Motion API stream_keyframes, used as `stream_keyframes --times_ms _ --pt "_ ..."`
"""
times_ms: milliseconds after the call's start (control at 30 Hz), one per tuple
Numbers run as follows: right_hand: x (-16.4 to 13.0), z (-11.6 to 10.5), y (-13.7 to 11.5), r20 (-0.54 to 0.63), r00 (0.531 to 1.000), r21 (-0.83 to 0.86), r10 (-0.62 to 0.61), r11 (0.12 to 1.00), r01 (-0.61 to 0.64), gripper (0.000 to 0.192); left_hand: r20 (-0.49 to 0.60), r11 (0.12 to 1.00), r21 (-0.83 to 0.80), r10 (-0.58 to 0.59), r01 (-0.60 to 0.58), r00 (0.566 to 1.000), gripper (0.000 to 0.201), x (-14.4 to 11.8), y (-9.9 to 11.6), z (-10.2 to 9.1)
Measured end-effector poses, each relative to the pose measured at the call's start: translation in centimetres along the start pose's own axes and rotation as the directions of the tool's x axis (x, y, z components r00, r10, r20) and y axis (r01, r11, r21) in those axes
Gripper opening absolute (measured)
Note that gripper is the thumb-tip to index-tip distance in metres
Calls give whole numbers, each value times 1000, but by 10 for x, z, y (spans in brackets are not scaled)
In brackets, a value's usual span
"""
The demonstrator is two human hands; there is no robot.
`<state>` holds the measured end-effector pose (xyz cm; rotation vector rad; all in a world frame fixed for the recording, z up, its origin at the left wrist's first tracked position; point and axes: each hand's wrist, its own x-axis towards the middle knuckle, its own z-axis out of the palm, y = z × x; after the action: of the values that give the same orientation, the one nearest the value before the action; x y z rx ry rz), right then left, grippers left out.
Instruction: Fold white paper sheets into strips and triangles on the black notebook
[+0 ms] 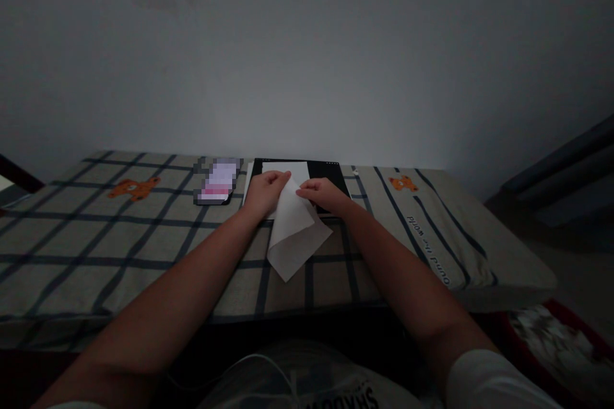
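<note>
The sheet of white paper (296, 230) lies on the checked bed cover (119, 243), its far part resting against a dark tablet (326, 172) and its near corner pointing back toward the person. The paper looks folded over on itself: a diagonal edge runs from between the two hands down to the right, and a second layer shows beneath it.

In the head view, the left hand (265, 192) sits on the far left part of the sheet, fingers curled down and pinching the paper's upper edge. The right hand (322, 195) rests just right of it, fingertips drawn narrow and pressing on the same top edge, so the two hands almost touch over the fold. Both forearms stretch in from the near edge of the picture.

The step in hand seems to be the making of a fold, with the top corner held in place while the crease is formed. A next move would probably call for keeping one hand planted on the sheet while the other runs along the diagonal edge to flatten it; the soft cover under the near half gives little support, so firm pressure is likelier to work over the tablet.

Left of the tablet lies a phone (217, 182) with its screen lit. A printed bear (134, 188) shows on the cover far left, another bear (401, 183) on the right. A white cable (249, 364) curves across the person's lap in the near foreground. The room is dim.
</note>
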<state>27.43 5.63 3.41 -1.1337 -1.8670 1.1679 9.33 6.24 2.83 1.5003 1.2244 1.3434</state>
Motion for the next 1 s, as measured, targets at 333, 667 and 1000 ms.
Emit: stream_keyframes --times_ms 333,667,1000 --pt "-1 2 1 -19 999 -107 -45 993 43 32 4 973 -202 -115 114 993 29 -3 3 5" --pt "-1 2 0 13 992 -179 -129 975 129 40 -80 976 165 154 -139 985 26 -6 3 2" --pt "-1 -1 0 -39 994 -191 -105 977 96 43 0 991 -132 -14 14 1000 29 -1 1 5"
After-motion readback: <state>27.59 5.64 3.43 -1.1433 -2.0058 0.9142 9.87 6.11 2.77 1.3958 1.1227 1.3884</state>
